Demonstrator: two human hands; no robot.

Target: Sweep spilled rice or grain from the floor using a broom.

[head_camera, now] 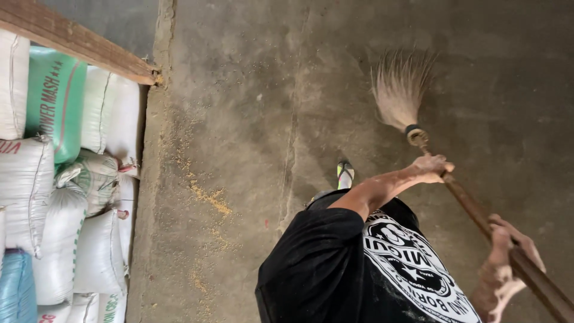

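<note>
Left hand clenched on broom handle near bristles; right hand wraps handle lower down. Bristles on concrete floor, far side. Risk: hard sweep scatters yellow grain dust toward stacked sacks; loose grip lets handle twist.

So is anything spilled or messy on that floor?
Yes: yellowish grain lies scattered on the concrete floor beside the stacked sacks. Both hands grip a broom.
</note>
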